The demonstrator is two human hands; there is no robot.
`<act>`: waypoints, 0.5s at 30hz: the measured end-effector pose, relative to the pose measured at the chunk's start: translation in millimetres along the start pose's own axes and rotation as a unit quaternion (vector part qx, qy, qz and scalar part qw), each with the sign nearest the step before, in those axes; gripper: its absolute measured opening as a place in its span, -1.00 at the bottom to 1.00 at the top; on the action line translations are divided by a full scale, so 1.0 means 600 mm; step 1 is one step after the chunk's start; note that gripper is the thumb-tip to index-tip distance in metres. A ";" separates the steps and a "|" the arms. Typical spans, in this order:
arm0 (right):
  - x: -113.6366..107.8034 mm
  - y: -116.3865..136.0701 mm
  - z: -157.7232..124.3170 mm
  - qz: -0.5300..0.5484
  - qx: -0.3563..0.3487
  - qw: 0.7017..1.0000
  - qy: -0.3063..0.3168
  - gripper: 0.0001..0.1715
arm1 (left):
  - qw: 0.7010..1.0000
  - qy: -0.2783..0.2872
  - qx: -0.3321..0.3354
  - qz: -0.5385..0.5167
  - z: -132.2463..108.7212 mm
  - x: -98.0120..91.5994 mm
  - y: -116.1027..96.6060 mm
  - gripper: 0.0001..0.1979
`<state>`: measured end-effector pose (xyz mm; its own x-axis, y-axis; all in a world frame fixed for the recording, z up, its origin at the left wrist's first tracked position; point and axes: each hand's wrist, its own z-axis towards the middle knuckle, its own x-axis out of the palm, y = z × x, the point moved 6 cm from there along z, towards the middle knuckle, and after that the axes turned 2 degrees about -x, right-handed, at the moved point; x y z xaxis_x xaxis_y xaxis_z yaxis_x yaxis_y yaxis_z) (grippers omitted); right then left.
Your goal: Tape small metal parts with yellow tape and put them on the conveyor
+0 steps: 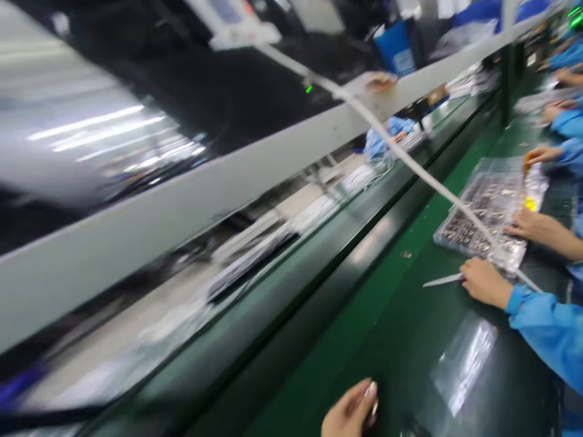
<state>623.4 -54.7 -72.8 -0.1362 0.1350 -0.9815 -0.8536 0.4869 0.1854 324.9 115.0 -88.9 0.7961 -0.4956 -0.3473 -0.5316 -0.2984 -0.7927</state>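
Note:
The picture is smeared by motion. At the bottom edge my right hand (350, 414) shows only in part, above the dark green belt (346, 340). Its fingers are curled together, one pale nail uppermost, with a small shiny bit under the fingertip that I cannot name. My left hand is out of view. Further along, a co-worker's hand (483, 282) in a blue sleeve holds a thin white tool (441, 280) on the belt. Beside it, another hand (531, 227) rests on a clear tray of small metal parts (483, 212).
A grey rail (191, 206) runs diagonally above the line. A white cable (401, 152) crosses over the tray. A clear plastic bag (464, 361) lies on the belt near me. More blue-sleeved hands (553, 152) work at the far right. A blue bin (395, 48) stands behind.

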 end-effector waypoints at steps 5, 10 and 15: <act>-0.004 0.041 -0.026 0.045 -0.076 0.996 -0.028 -0.80 | 0.992 0.046 -0.007 -0.116 -0.013 0.003 0.040 -0.51; 0.019 0.129 -0.064 0.096 -0.183 0.977 0.051 -0.80 | 0.989 0.040 -0.011 -0.145 -0.021 0.003 0.047 -0.52; 0.039 0.231 -0.102 0.115 -0.240 0.952 0.150 -0.73 | 0.984 0.027 -0.002 -0.178 -0.046 -0.006 0.056 -0.53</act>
<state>471.2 -37.2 -73.3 -0.4233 -0.0981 -0.9007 -0.9055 0.0140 0.4241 296.0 84.3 -100.3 0.9156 -0.4016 -0.0216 -0.2234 -0.4632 -0.8576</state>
